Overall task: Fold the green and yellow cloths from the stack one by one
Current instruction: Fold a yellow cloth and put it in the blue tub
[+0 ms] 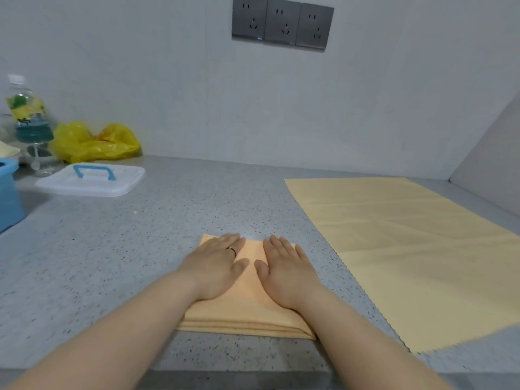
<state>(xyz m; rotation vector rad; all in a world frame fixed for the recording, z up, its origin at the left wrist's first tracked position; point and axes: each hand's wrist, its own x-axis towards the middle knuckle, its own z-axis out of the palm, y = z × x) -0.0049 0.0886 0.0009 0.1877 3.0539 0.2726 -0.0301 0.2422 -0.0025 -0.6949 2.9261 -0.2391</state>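
Observation:
A folded yellow-orange cloth (247,313) lies in several layers on the speckled grey counter (112,249), near its front edge. My left hand (216,266) rests flat on the cloth's left half, fingers together, a ring on one finger. My right hand (287,274) lies flat on its right half. Both palms press down and neither grips the cloth. To the right, a large pale yellow cloth (408,249) is spread out flat, reaching the right wall. No green cloth is in view.
At the far left stand a blue tub (8,192), a white lid with a blue handle (91,178), a yellow plastic bag (92,143) and a drink bottle (26,111). Three wall sockets (282,22) sit above the counter.

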